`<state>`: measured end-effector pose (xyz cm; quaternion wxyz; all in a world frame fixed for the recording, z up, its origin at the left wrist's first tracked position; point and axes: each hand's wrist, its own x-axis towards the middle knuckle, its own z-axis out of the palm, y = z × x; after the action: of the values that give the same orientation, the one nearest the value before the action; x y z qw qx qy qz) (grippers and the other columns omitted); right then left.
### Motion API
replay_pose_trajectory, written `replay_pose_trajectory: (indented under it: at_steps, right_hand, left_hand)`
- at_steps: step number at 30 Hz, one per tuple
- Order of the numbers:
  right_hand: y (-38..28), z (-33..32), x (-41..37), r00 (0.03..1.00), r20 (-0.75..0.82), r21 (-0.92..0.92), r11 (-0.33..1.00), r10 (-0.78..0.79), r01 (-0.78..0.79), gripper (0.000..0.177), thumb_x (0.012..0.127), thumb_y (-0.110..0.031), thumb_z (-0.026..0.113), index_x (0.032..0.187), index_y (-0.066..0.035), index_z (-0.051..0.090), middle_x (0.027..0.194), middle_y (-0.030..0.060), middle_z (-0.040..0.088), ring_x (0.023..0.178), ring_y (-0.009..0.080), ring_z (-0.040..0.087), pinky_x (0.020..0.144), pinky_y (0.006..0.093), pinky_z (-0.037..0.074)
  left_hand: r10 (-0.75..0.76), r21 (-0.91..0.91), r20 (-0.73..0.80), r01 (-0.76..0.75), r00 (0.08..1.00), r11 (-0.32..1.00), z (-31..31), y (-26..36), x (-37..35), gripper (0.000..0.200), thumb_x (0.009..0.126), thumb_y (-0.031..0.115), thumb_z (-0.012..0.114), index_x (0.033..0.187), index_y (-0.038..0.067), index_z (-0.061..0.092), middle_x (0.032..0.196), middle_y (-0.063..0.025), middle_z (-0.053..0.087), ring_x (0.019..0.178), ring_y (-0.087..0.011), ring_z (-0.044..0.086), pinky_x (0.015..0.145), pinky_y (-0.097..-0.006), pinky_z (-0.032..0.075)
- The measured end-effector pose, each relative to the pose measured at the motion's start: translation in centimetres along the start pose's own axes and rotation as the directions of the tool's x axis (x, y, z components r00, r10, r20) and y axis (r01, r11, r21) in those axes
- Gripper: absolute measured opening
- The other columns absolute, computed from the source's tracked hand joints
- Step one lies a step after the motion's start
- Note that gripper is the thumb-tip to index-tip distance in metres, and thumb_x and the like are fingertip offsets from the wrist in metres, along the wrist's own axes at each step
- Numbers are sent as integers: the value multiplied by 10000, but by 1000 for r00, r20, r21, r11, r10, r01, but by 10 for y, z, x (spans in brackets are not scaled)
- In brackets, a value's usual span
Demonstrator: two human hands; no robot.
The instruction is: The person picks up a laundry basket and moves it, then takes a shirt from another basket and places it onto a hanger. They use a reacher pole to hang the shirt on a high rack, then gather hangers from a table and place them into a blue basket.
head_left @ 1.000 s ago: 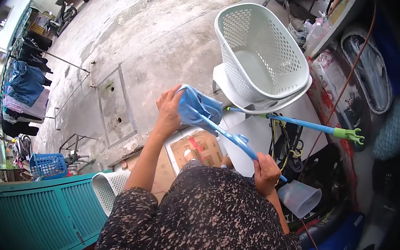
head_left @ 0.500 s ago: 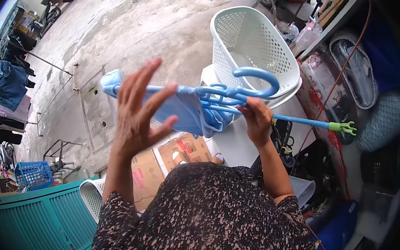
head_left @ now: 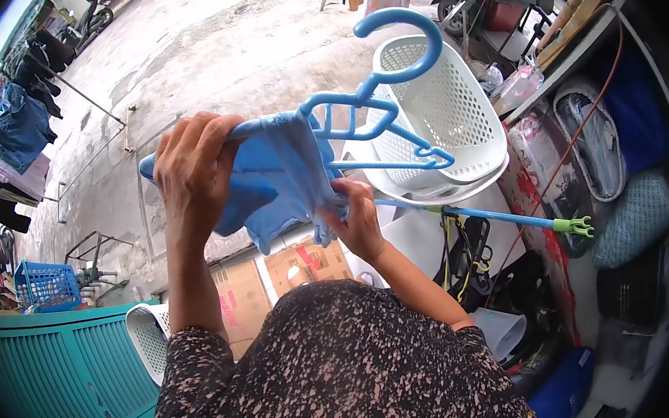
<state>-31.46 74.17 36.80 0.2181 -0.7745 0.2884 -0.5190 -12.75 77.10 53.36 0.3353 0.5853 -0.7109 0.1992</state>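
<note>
Light-blue cloth garment point(head_left: 292, 161), bunched and draped over one shoulder of a light-blue plastic hanger with a big curved hook point(head_left: 433, 41), hung in the air between the two hands. The hanger's other shoulder was bare and pointed away past the right hand. The step in hand looked like working the cloth along the bar. The left hand point(head_left: 196, 169) was curled over the bar and cloth, fingers bent together, while the right hand point(head_left: 360, 223) pinched the garment's lower edge. The next move, I judged, called for a steady left grip and an open edge, so the bare shoulder could pass without snagging.

A teal louvred cabinet point(head_left: 42, 370) stood below and left of the left hand. Beyond the right hand sat a white perforated plastic basket point(head_left: 475, 129), partly hidden by the hanger. Flattened brown cardboard point(head_left: 240, 297) lay below the hands. A blue pole with a green forked tip point(head_left: 506, 217) ran out rightward from near the right hand; basket and pole seemed likeliest to catch the hanger or trailing cloth.
</note>
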Motion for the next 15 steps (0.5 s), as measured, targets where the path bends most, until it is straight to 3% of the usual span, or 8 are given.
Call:
replay_pose_trajectory:
  at_steps: [2, 3, 6, 12, 15]
  right_hand:
    - [9, -6, 4, 964, 266, -240, 970, 29, 37, 216, 714, -170, 655, 869, -75, 538, 914, 89, 564, 829, 231, 543, 726, 348, 382]
    - [14, -8, 6, 963, 269, -267, 960, -14, 89, 196, 696, -168, 666, 825, -78, 548, 838, 56, 569, 796, 222, 540, 711, 342, 373]
    - [32, -27, 18, 972, 208, -224, 962, -106, 153, 212, 678, -175, 679, 825, -87, 554, 796, 59, 557, 759, 224, 537, 703, 340, 379]
    - [56, -57, 59, 996, 90, 25, 1000, -14, 12, 147, 706, -110, 667, 756, -14, 567, 738, 88, 562, 708, 218, 538, 633, 304, 440]
    - [56, -59, 80, 1000, 15, 27, 1000, -15, 14, 101, 720, -85, 644, 721, -17, 570, 702, 78, 560, 690, 203, 538, 612, 290, 435]
  left_hand:
    - [-28, 18, -38, 29, 999, 999, -8, -13, -1, 126, 734, 90, 583, 859, 99, 571, 764, -36, 559, 725, -200, 536, 633, -311, 376]
    - [-82, 25, -36, 83, 996, 996, -13, -20, -3, 115, 745, 91, 573, 860, 88, 569, 773, -45, 559, 736, -209, 538, 648, -311, 384]
    - [-239, 34, -31, 240, 970, 970, -26, -45, -17, 94, 780, 96, 545, 862, 54, 564, 800, -71, 562, 771, -234, 546, 696, -309, 407]
    - [-410, -40, 9, 410, 912, 911, -34, -74, -59, 98, 793, 70, 542, 886, 40, 554, 828, -70, 560, 778, -190, 542, 700, -275, 409]
    - [-402, -74, -46, 398, 914, 914, -35, -75, -63, 96, 768, 62, 554, 862, 45, 554, 765, -76, 542, 736, -222, 532, 661, -297, 405]
